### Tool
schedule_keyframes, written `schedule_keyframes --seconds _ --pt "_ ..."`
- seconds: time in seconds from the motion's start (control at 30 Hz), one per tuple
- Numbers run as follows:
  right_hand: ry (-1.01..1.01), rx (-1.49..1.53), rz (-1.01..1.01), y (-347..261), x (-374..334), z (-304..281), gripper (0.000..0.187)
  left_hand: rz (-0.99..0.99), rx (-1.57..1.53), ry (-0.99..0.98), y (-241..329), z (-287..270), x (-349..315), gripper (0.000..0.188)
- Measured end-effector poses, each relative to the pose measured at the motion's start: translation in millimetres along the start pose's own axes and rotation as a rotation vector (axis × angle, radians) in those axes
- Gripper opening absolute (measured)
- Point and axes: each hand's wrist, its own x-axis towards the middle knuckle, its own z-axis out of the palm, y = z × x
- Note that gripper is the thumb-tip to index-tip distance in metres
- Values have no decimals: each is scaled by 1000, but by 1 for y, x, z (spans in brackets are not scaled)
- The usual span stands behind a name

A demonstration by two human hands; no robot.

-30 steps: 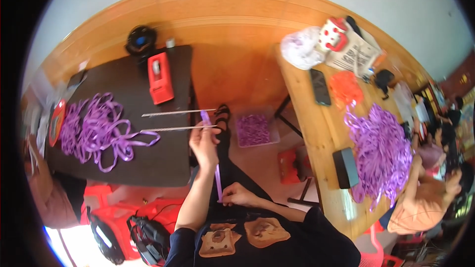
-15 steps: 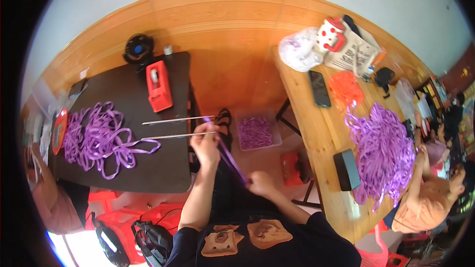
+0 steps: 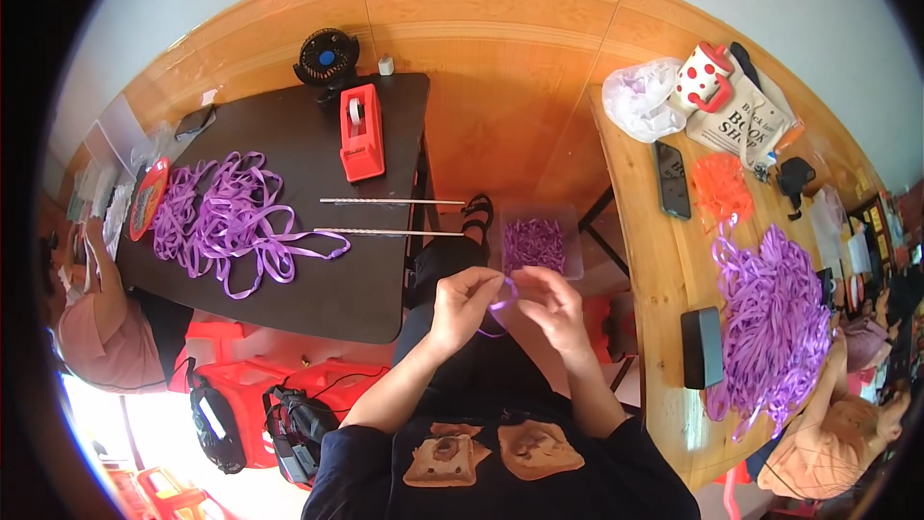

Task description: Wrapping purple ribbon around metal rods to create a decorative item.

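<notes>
Over my lap, my left hand (image 3: pixel 462 303) and my right hand (image 3: pixel 553 308) meet and pinch a short purple ribbon strip (image 3: pixel 500 297) that loops between the fingers. Just beyond the hands a clear box of purple ribbon pieces (image 3: pixel 534 241) sits on the floor. Two thin metal rods (image 3: pixel 390 217) lie on the dark table (image 3: pixel 318 279) to my left, their ends reaching past its edge toward my hands.
A heap of long purple ribbon (image 3: pixel 226 217), a red tape dispenser (image 3: pixel 362 133) and a small black fan (image 3: pixel 325 58) are on the dark table. The wooden table (image 3: pixel 654 260) on the right bears another purple ribbon heap (image 3: pixel 775 323), a phone (image 3: pixel 671 178), a spotted mug (image 3: pixel 703 77). Other people sit at both sides.
My left hand has come down from the rods at the table edge to my lap. My right hand rose to meet it, and the ribbon strip is now bunched between both hands.
</notes>
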Motion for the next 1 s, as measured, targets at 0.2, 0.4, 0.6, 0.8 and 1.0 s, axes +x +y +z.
schedule_keyframes --seconds 0.2,0.4,0.6,0.8,1.0 --pt "4 -85 -37 -1 8 28 15 292 332 66 20 -5 -10 12" --pt "-4 190 155 -9 5 32 10 494 554 12 12 -15 -16 19" --pt "-41 282 214 -7 8 29 8 566 549 44 13 -15 -15 19" --pt "-81 313 281 -9 9 31 7 663 620 11 16 -20 -17 18" --pt "-124 -220 -166 -16 9 37 8 581 579 96 13 -13 -24 7"
